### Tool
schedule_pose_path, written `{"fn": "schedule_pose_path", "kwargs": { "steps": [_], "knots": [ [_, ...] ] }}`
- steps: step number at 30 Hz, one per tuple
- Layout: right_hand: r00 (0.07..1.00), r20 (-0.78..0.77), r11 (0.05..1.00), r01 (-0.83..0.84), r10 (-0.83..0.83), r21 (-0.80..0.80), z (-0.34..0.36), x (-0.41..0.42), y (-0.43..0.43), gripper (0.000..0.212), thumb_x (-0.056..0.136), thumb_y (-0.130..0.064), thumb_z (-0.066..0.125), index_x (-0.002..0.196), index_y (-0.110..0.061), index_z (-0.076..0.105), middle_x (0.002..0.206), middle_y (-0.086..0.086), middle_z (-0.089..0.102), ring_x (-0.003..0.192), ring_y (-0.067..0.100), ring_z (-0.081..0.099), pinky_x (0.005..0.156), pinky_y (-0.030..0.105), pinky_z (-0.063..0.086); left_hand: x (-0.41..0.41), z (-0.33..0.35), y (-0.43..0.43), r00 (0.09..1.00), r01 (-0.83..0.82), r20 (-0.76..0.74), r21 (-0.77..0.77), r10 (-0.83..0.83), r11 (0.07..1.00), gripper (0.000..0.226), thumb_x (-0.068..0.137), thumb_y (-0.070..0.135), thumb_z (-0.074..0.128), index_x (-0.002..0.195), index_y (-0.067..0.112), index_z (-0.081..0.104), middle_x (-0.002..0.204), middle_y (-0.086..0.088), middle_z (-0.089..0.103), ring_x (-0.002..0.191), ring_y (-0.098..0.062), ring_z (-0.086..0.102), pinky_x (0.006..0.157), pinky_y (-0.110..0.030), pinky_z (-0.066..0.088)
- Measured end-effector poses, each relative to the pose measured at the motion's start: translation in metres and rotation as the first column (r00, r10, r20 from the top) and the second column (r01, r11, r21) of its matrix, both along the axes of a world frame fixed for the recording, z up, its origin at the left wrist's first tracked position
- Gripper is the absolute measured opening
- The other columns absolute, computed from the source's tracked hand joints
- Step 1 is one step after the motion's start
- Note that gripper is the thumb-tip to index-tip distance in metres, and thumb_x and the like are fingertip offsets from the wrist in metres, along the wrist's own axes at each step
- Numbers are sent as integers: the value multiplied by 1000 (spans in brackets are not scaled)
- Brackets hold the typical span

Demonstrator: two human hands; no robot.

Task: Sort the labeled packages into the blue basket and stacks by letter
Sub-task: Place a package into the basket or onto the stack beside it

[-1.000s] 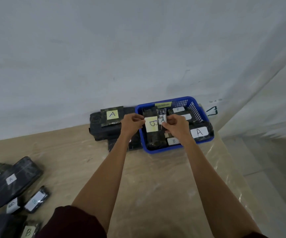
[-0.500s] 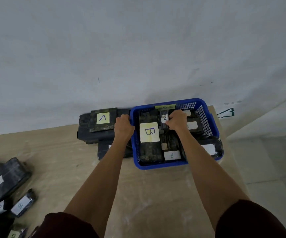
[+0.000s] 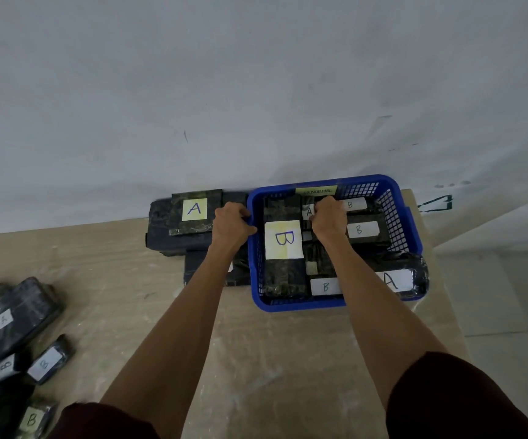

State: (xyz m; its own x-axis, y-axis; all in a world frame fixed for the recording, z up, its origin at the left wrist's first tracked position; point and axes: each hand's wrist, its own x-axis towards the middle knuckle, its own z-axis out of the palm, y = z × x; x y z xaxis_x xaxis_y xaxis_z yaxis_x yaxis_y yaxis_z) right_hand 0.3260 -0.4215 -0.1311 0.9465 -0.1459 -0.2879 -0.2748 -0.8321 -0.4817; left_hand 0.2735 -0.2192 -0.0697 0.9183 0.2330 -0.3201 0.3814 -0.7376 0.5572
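A pale grey wall [image 3: 256, 90], scuffed with a few small dark marks, fills the frame beyond the left hand [image 3: 231, 226] and the right hand [image 3: 329, 221]. Beneath them spreads a table [image 3: 272, 359] with a beige, marble-patterned top that runs back toward the foot of the wall. To the right of the right hand, past the table's edge, a green mark [image 3: 437, 202] shows low on the wall. Pale floor tiles [image 3: 509, 296] lie below it, crossed by a thin grout line [image 3: 509, 334]. The light is soft and even, with a dull shadow where wall meets table.
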Motion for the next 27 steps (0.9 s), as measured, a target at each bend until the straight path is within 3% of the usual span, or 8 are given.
{"fn": "schedule_pose_path", "kwargs": {
  "steps": [4,7,12,16,22,27],
  "knots": [
    [1000,18,999,-15,14,35,7,-3,-3,11,88,-7,75,94,0,70,97,18,68,89,29,67,75,31,54,0,-1,1,1000,-2,-6,-2,2,1000,44,80,9,84,121,2,69,115,-16,70,97,-29,70,91,-39,58],
    [1000,25,999,-12,11,48,15,-6,-2,14,87,-7,76,96,0,68,101,19,67,87,30,66,77,35,57,-2,1,0,1000,1,-9,-6,-1,1000,44,81,9,83,122,2,68,117,-17,70,97,-30,71,90,-43,59],
    [994,97,999,-38,40,-23,34,-21,3,16,93,-4,68,107,2,65,110,21,63,98,32,63,80,34,52,-11,10,0,999,53,-11,-11,-53,999,42,82,0,79,122,0,68,118,-18,68,102,-30,69,93,-33,56],
    [988,149,998,-44,51,-50,52,-40,13,14,95,-3,64,108,2,65,109,20,65,96,31,65,79,35,53,-30,22,8,998,68,-9,-74,-69,995,40,83,-9,72,121,1,67,106,-14,72,88,-20,67,82,-22,52],
    [966,238,994,-112,105,16,81,-85,67,18,99,-14,59,94,-5,74,90,13,72,87,29,67,69,37,53,-76,37,54,1000,18,25,-202,-13,979,29,85,-11,68,111,2,68,86,-8,64,82,-24,67,73,-33,61],
    [955,221,967,-228,200,111,85,-147,155,19,97,-17,60,89,-8,75,87,8,71,87,25,64,74,40,56,-139,40,140,997,27,76,-148,-16,989,22,83,-3,67,99,11,72,90,-10,72,78,-24,70,77,-34,59]
  ]
}}
